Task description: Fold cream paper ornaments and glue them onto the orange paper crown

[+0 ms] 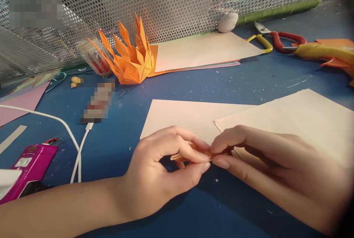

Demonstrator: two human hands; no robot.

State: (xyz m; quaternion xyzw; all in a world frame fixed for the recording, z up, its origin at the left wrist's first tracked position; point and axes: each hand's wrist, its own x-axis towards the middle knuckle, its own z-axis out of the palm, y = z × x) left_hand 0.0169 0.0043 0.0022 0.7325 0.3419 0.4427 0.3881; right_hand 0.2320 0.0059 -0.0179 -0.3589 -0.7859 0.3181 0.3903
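Both hands meet at the lower middle, over the blue table. My left hand (pixel 163 168) pinches a small piece of folded pale-orange paper (pixel 177 156) between thumb and fingers; most of the piece is hidden by the hand. From the other side, the thumb and index fingertips of my right hand (pixel 265 160) close on the same paper's end, touching the left fingertips. Just behind the hands lie white paper sheets (pixel 182 114), one overlapping another on the right (pixel 306 116).
An orange folded-paper flower (pixel 135 65) stands at the back beside a clear jar (pixel 95 55). Red-handled pliers (pixel 279 41) lie back right near a white stone-like lump (pixel 228 22). At left are white cables (pixel 80 149) and a magenta power strip (pixel 38 162). Perforated metal mesh (pixel 177 6) bounds the back.
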